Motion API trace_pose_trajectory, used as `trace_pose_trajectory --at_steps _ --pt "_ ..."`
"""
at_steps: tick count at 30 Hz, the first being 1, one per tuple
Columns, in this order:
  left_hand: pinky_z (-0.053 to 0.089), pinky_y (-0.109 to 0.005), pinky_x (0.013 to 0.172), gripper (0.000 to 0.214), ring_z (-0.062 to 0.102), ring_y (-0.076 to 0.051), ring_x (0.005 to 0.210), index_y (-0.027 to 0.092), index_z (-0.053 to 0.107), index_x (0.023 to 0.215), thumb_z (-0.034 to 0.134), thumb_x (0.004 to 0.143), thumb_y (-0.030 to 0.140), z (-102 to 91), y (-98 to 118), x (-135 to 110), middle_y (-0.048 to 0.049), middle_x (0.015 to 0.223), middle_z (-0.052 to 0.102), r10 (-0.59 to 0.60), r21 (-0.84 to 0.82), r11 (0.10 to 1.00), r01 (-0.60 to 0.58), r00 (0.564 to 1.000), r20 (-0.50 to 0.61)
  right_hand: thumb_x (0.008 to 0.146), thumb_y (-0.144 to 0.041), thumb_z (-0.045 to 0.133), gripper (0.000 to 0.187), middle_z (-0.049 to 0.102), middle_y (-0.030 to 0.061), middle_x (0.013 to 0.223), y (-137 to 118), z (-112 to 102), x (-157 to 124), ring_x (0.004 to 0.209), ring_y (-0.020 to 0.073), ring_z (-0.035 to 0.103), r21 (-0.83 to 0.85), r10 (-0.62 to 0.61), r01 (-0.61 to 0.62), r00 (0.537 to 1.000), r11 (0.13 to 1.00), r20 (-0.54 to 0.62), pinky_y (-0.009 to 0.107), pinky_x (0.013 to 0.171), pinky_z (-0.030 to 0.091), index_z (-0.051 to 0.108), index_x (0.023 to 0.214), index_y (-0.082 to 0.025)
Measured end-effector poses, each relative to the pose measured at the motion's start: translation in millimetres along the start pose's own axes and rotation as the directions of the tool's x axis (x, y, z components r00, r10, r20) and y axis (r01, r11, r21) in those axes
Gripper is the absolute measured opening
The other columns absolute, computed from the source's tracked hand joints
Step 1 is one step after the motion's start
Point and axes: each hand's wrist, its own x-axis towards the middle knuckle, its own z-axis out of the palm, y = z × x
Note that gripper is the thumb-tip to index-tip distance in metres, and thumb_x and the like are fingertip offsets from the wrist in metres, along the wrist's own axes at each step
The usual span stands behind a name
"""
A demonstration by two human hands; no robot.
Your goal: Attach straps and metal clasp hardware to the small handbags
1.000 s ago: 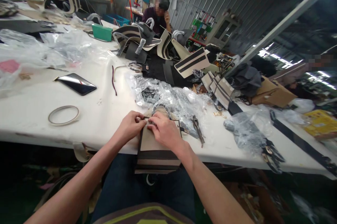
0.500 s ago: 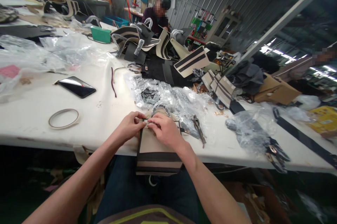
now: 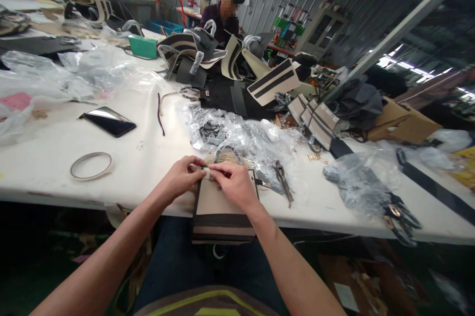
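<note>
A beige handbag with dark brown bands (image 3: 221, 214) hangs over the near edge of the white table (image 3: 48, 167), above my lap. My left hand (image 3: 182, 178) pinches the bag's top edge from the left, fingers closed. From the right, my right hand (image 3: 233, 185) pinches the same top edge, fingertips meeting the left hand's. What lies between the fingertips is too small to make out. The bag's round handle (image 3: 226, 154) sticks up just behind my hands.
Pliers (image 3: 284, 182) lie right of the bag, beside crumpled clear plastic (image 3: 241, 138). A phone (image 3: 108, 121) and a tape ring (image 3: 91, 165) are to the left. Bag panels (image 3: 272, 83) pile up farther back, where another person (image 3: 222, 14) sits. Straps in plastic (image 3: 374, 192) lie right.
My hands stay at the bag's top edge; the fingertips have shifted slightly. The view has drifted a little.
</note>
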Motion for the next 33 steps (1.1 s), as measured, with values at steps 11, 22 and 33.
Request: trace_pose_trajectory --at_steps 11,22,33 --pt "0.041 -0.03 0.058 0.053 0.057 -0.02 0.063 0.018 0.076 0.112 0.078 0.074 0.054 1.8 0.1 -2.9 0.0032 0.067 0.06 0.013 -0.036 0.999 -0.013 1.0 -0.004 0.102 -0.014 0.074 0.014 0.079 0.0058 0.107 -5.4 4.2 -8.4 0.099 0.021 0.075 -0.139 -0.103 0.086 0.987 0.987 -0.123 0.033 0.092 0.06 0.086 0.103 -0.022" --pt "0.045 -0.032 0.066 0.057 0.065 -0.023 0.073 0.017 0.077 0.111 0.082 0.069 0.054 1.1 4.8 -1.0 -0.0012 0.076 0.07 -0.048 -0.015 0.999 0.048 0.999 -0.012 0.103 -0.006 0.069 0.016 0.077 0.009 0.104 -26.9 -39.2 -14.9 0.105 0.0265 0.069 -0.634 -0.112 0.446 0.862 0.632 0.495 0.039 0.098 0.054 0.078 0.104 -0.019" --pt "0.052 -0.038 0.082 0.069 0.072 -0.03 0.091 0.018 0.08 0.114 0.091 0.062 0.062 -2.2 10.4 3.0 -0.0067 0.089 0.078 -0.109 0.002 0.994 0.109 0.994 -0.002 0.111 -0.017 0.06 0.019 0.075 0.0035 0.106 -18.1 -88.5 -38.6 0.095 0.0185 0.071 -0.25 -0.153 0.114 0.978 0.962 -0.141 0.03 0.087 0.056 0.071 0.125 -0.023"
